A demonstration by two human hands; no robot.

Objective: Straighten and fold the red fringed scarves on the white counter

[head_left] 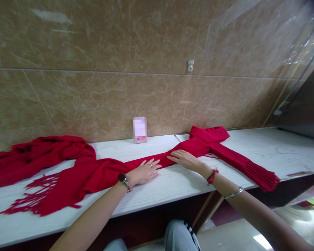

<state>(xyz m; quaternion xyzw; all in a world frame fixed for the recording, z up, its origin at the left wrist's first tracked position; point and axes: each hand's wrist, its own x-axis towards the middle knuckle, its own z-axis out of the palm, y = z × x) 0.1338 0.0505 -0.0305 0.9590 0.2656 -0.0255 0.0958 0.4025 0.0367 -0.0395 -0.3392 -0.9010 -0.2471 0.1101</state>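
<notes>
A long red fringed scarf (99, 174) stretches across the white tabletop, narrow in the middle and bunched wider on the left. My left hand (144, 171) lies on the narrow middle stretch with its fingers spread. Just to the right, my right hand (184, 159) rests palm down on the same strip, fingers extended. Beyond it the cloth crosses over itself, with a folded loop at the back and a fringed end pointing to the front right. More red cloth (49, 150) lies heaped at the far left; whether it is a separate scarf I cannot tell.
A small upright box or card (140, 130), blurred out, stands against the brown marbled wall (107, 101). A little white cat-shaped hook (190, 65) is on the wall. The white table (157, 195) has its front edge near my knees. A dark appliance-like shape (303, 94) stands at the right.
</notes>
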